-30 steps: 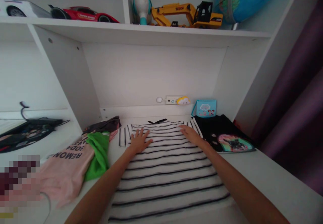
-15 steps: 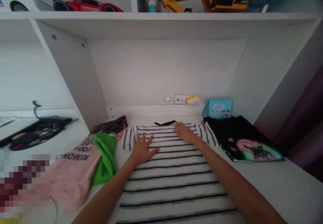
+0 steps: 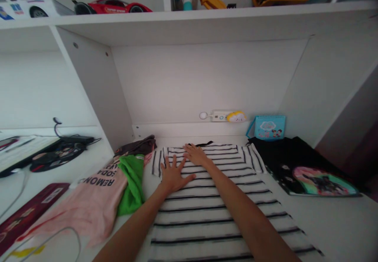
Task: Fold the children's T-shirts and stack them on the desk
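A white T-shirt with black stripes (image 3: 203, 214) lies spread on the white desk, its collar towards the back wall. My left hand (image 3: 174, 175) rests flat on the shirt's upper left part, fingers spread. Just beyond it, my right hand (image 3: 195, 154) lies flat near the left end of the collar, fingers stretched out. The two hands are close together, and neither grips the cloth. My right forearm crosses the middle of the shirt.
Left of the shirt lie a green garment (image 3: 131, 187), a pink printed garment (image 3: 97, 203) and a dark one (image 3: 137, 146). To the right are a folded black garment (image 3: 298, 155) and a blue desk calendar (image 3: 269, 128). A toy shelf (image 3: 206, 18) spans above.
My right hand has slid left across the shirt's top, closer to my left hand. My left hand stays flat on the cloth. The camera view has turned slightly left.
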Demonstrator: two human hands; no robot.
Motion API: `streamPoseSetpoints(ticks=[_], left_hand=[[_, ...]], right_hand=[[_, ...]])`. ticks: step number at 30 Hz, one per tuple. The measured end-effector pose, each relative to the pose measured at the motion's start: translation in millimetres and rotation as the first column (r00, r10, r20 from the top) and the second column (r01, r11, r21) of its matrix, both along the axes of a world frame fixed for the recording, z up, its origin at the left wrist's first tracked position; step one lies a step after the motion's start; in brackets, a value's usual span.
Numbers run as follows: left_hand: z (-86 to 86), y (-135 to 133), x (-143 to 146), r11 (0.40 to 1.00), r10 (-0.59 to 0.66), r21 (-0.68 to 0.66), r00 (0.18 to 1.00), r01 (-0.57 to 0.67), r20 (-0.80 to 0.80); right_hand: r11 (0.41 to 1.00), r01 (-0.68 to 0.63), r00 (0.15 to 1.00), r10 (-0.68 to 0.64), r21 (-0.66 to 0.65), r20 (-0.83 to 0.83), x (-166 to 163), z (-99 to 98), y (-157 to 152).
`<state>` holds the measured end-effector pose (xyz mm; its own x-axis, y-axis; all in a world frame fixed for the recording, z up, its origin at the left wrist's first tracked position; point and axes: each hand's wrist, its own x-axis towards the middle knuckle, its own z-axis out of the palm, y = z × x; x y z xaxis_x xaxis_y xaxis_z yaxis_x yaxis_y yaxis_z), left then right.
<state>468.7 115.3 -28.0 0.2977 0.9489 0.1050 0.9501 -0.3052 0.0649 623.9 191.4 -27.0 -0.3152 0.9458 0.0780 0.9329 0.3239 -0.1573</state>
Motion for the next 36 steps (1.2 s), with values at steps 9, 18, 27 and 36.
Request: streamPoseSetpoints(ticks=[9, 18, 27, 36], left_hand=[[3.2, -2, 1, 1.0, 0.014, -0.012, 1.0, -0.014, -0.004], [3.4, 1, 3, 1.0, 0.006, -0.001, 1.0, -0.006, -0.031], [40.7, -85, 1, 0.931, -0.337, -0.15, 0.941, 0.332, -0.008], [46.1, -158, -39, 0.852, -0.403, -0.324, 0.91, 0.411, 0.095]], right_hand=[[0.982, 0.183, 0.983, -0.184, 0.054, 0.018, 47, 2.7, -57], [0.925, 0.38, 0.918, -0.379, 0.014, 0.116, 181, -25.5, -233], [0.987, 0.157, 0.986, -0.159, -0.045, -0.039, 118, -0.4, -312], [0.958, 0.288, 0.955, -0.288, -0.004, -0.068, 112, -19.7, -331]])
